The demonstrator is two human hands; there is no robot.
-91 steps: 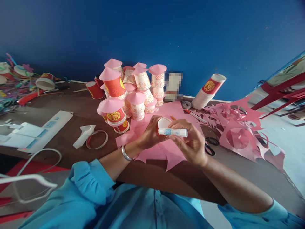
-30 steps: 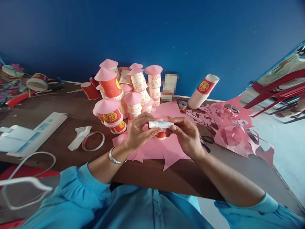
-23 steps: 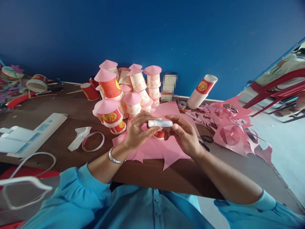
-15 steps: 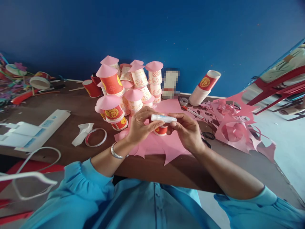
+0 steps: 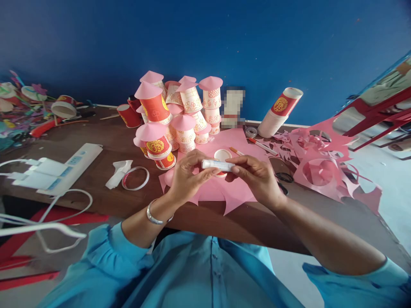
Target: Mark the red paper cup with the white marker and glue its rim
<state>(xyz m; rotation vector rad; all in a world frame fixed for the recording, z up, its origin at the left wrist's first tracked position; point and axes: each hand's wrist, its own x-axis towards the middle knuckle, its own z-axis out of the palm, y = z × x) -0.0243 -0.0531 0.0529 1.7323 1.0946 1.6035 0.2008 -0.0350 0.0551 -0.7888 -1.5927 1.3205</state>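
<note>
A small white tube (image 5: 218, 165) lies crosswise between my two hands above the pink paper. Its left end is pinched between the thumb and fingers of my left hand (image 5: 189, 176). The fingertips of my right hand (image 5: 258, 177) grip its right end. Just behind the tube, a paper cup (image 5: 222, 155) with a white rim stands on the pink paper (image 5: 236, 188), partly hidden by the tube and my hands. A brush or pen with an orange-brown tip (image 5: 236, 151) lies close to the cup.
Stacked cups with pink cone roofs (image 5: 156, 141) stand behind my left hand. A cup stack (image 5: 276, 117) leans at the back right, near pink scraps (image 5: 317, 171). A tape ring (image 5: 135, 178) and a power strip (image 5: 75, 164) lie left.
The view has shifted slightly. My right hand has moved a little right along the tube, and the cup behind it shows more of its rim.
</note>
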